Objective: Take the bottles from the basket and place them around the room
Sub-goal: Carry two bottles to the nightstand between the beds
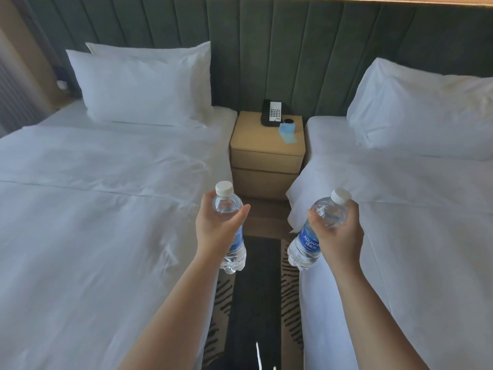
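Observation:
My left hand (pixel 213 228) grips a clear water bottle (pixel 229 206) with a white cap and blue label, held nearly upright. My right hand (pixel 340 233) grips a second water bottle (pixel 309 241) of the same kind, tilted with its cap up to the right. Both bottles hang in the air over the aisle between two beds, in front of a tan nightstand (pixel 264 153). No basket is in view.
A white bed (pixel 93 196) with two pillows lies on the left, another white bed (pixel 413 209) with a pillow on the right. A black telephone (pixel 273 113) and blue paper (pixel 288 133) sit on the nightstand. Patterned carpet (pixel 256 303) runs between the beds, a green padded headboard behind.

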`<move>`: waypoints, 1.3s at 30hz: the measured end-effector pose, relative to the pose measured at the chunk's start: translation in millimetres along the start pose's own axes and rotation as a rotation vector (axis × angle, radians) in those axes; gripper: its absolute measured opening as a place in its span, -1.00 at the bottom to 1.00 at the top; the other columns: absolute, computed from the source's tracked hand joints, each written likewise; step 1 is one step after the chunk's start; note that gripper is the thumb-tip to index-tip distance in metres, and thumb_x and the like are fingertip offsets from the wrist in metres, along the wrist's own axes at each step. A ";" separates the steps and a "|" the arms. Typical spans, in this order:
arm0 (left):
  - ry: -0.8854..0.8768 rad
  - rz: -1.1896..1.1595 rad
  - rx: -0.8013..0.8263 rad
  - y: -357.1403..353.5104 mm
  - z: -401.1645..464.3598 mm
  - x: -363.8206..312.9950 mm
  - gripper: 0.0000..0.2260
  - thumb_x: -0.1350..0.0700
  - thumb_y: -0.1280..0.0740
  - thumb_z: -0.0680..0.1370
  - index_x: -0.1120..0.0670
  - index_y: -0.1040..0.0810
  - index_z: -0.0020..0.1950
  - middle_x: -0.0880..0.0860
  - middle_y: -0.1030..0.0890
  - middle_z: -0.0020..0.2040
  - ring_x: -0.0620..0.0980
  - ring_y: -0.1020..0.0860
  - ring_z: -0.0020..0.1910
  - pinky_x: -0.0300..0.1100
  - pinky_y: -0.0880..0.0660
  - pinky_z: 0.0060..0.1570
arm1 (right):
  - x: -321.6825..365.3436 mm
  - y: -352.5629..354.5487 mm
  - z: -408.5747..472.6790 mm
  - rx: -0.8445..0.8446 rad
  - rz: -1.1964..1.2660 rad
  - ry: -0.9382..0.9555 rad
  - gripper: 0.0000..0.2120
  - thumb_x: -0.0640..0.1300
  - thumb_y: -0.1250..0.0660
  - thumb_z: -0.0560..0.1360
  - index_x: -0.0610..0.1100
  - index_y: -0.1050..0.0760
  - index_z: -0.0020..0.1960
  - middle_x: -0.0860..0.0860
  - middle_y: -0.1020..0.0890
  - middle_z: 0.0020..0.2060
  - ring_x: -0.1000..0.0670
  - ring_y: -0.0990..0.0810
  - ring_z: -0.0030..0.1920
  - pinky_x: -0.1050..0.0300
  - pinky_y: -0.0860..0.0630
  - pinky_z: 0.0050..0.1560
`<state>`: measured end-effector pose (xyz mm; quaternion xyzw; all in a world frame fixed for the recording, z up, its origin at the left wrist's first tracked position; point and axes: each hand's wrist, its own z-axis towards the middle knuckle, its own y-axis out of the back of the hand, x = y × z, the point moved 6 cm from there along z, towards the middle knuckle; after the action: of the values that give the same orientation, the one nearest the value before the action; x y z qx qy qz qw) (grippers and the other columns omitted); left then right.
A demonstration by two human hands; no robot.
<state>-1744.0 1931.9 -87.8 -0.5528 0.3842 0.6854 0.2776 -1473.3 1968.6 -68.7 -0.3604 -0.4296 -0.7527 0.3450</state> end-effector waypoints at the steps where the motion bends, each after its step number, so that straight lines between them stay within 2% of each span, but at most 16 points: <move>1: 0.004 -0.003 0.004 -8.6 12.7 0.0 -0.52 -0.15 -0.54 0.29 -0.17 -0.43 0.11 -0.10 -0.63 -0.03 -0.07 -0.64 -0.04 0.06 -0.60 0.03 | -3.6 -7.5 12.5 0.003 -0.001 -0.001 -0.40 0.14 -0.46 0.34 -0.03 -0.34 0.27 0.17 -0.46 0.00 0.18 -0.51 -0.17 0.43 -0.38 -0.23; 5: 0.016 0.006 0.017 -41.6 63.5 2.4 -0.57 -0.14 -0.54 0.30 -0.23 -0.42 0.06 -0.17 -0.62 -0.08 -0.15 -0.63 -0.08 -0.03 -0.60 -0.01 | -21.9 -39.5 60.9 0.022 -0.021 -0.022 -0.43 0.14 -0.47 0.35 -0.01 -0.34 0.25 0.16 -0.48 -0.03 0.19 -0.53 -0.21 0.46 -0.35 -0.25; 7: 0.022 0.004 0.028 -57.7 92.1 5.3 -0.57 -0.13 -0.55 0.30 -0.23 -0.42 0.05 -0.18 -0.63 -0.10 -0.18 -0.63 -0.09 -0.05 -0.60 -0.01 | -31.8 -57.6 86.7 0.027 -0.019 -0.032 -0.43 0.14 -0.47 0.35 -0.01 -0.34 0.25 0.15 -0.49 -0.03 0.14 -0.52 -0.18 0.44 -0.36 -0.23; 10: 0.025 -0.012 0.037 -83.2 140.9 10.3 -0.53 -0.11 -0.55 0.31 -0.14 -0.44 0.13 -0.12 -0.64 -0.04 -0.11 -0.64 -0.04 0.00 -0.60 0.03 | -47.0 -89.8 128.7 0.027 -0.019 -0.044 -0.41 0.14 -0.47 0.35 -0.02 -0.34 0.26 0.14 -0.49 -0.01 0.10 -0.53 -0.11 0.40 -0.39 -0.22; 12: 0.032 -0.016 0.035 -99.0 178.8 14.0 -0.49 -0.12 -0.54 0.31 -0.09 -0.44 0.17 -0.07 -0.63 0.01 -0.06 -0.64 -0.01 0.02 -0.61 0.04 | -54.6 -115.0 158.4 0.028 -0.021 -0.052 -0.42 0.12 -0.48 0.34 -0.03 -0.34 0.25 0.16 -0.48 -0.02 0.09 -0.53 -0.13 0.37 -0.41 -0.22; 15: 0.058 -0.047 0.040 -122.1 243.4 20.6 -0.49 -0.12 -0.55 0.30 -0.09 -0.45 0.17 -0.06 -0.65 0.00 -0.07 -0.65 -0.03 0.01 -0.61 0.03 | -62.4 -158.5 207.4 0.039 -0.015 -0.061 -0.43 0.10 -0.49 0.34 -0.03 -0.35 0.24 0.21 -0.46 -0.08 0.17 -0.52 -0.21 0.39 -0.39 -0.24; 18: 0.041 -0.042 0.033 -141.2 301.9 17.2 -0.51 -0.10 -0.56 0.32 -0.09 -0.45 0.16 -0.09 -0.63 0.00 -0.08 -0.63 -0.01 -0.10 -0.58 0.01 | -65.2 -197.9 255.8 0.062 0.011 -0.090 -0.47 0.08 -0.49 0.34 0.00 -0.35 0.20 0.28 -0.45 -0.14 0.26 -0.50 -0.21 0.42 -0.36 -0.26; 21: 0.030 0.001 0.030 -163.3 373.0 13.5 -0.53 -0.08 -0.55 0.34 -0.10 -0.43 0.15 -0.16 -0.59 -0.02 -0.14 -0.60 -0.01 -0.16 -0.54 -0.01 | -64.6 -240.6 315.8 0.050 0.034 -0.124 -0.49 0.06 -0.50 0.34 0.00 -0.35 0.18 0.24 -0.48 -0.11 0.34 -0.51 -0.18 0.53 -0.35 -0.32; 25: 0.043 -0.006 0.044 -191.5 445.7 12.3 -0.52 -0.05 -0.55 0.35 -0.06 -0.44 0.18 -0.09 -0.60 0.01 -0.11 -0.61 -0.01 -0.23 -0.53 -0.05 | -66.5 -281.0 378.6 0.036 0.087 -0.118 -0.48 -0.03 -0.51 0.36 -0.10 -0.37 0.22 0.30 -0.47 -0.10 0.55 -0.44 -0.08 0.64 -0.32 -0.30; 30: 0.081 -0.040 0.063 -229.0 515.6 18.3 -0.52 0.00 -0.56 0.35 -0.03 -0.45 0.19 -0.06 -0.63 0.00 -0.21 -0.65 -0.11 -0.25 -0.53 -0.09 | -79.7 -318.9 445.6 0.041 0.065 -0.119 -0.47 -0.01 -0.52 0.34 -0.08 -0.38 0.21 0.25 -0.50 -0.09 0.53 -0.44 -0.08 0.64 -0.32 -0.27; 32: 0.084 -0.030 0.053 -246.1 543.7 23.1 -0.52 -0.03 -0.56 0.35 -0.03 -0.45 0.19 -0.05 -0.63 0.01 -0.14 -0.64 -0.05 -0.19 -0.55 -0.05 | -88.4 -336.0 474.8 0.044 0.054 -0.120 -0.47 0.01 -0.53 0.33 -0.07 -0.38 0.20 0.24 -0.52 -0.11 0.52 -0.45 -0.10 0.63 -0.32 -0.25; 35: 0.084 -0.037 0.023 -273.7 587.3 30.1 -0.49 -0.04 -0.56 0.35 -0.03 -0.45 0.21 -0.02 -0.61 0.04 -0.07 -0.63 -0.01 -0.17 -0.58 -0.04 | -105.8 -366.2 522.8 0.055 0.055 -0.121 -0.47 0.09 -0.50 0.31 -0.01 -0.38 0.18 0.17 -0.53 -0.05 0.32 -0.53 -0.06 0.52 -0.39 -0.16; 37: 0.091 -0.055 0.003 -294.3 620.7 33.3 -0.48 -0.03 -0.56 0.36 -0.01 -0.44 0.23 0.02 -0.62 0.07 -0.04 -0.64 -0.01 -0.11 -0.61 -0.01 | -121.5 -388.7 557.5 0.070 0.054 -0.128 -0.48 0.11 -0.49 0.33 0.03 -0.36 0.18 0.16 -0.53 -0.01 0.14 -0.55 0.00 0.24 -0.52 -0.06; 39: 0.087 -0.053 -0.012 -319.4 658.8 32.7 -0.45 -0.07 -0.54 0.34 0.00 -0.43 0.24 0.04 -0.61 0.10 0.01 -0.63 0.03 0.00 -0.61 0.06 | -136.1 -410.6 597.7 0.092 0.050 -0.139 -0.48 0.16 -0.48 0.32 0.10 -0.33 0.17 0.25 -0.52 -0.05 0.11 -0.56 0.00 0.08 -0.56 -0.05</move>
<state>-1853.1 2655.5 -128.1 -0.5935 0.3771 0.6554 0.2756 -1598.2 2693.6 -124.5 -0.4064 -0.4773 -0.6965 0.3492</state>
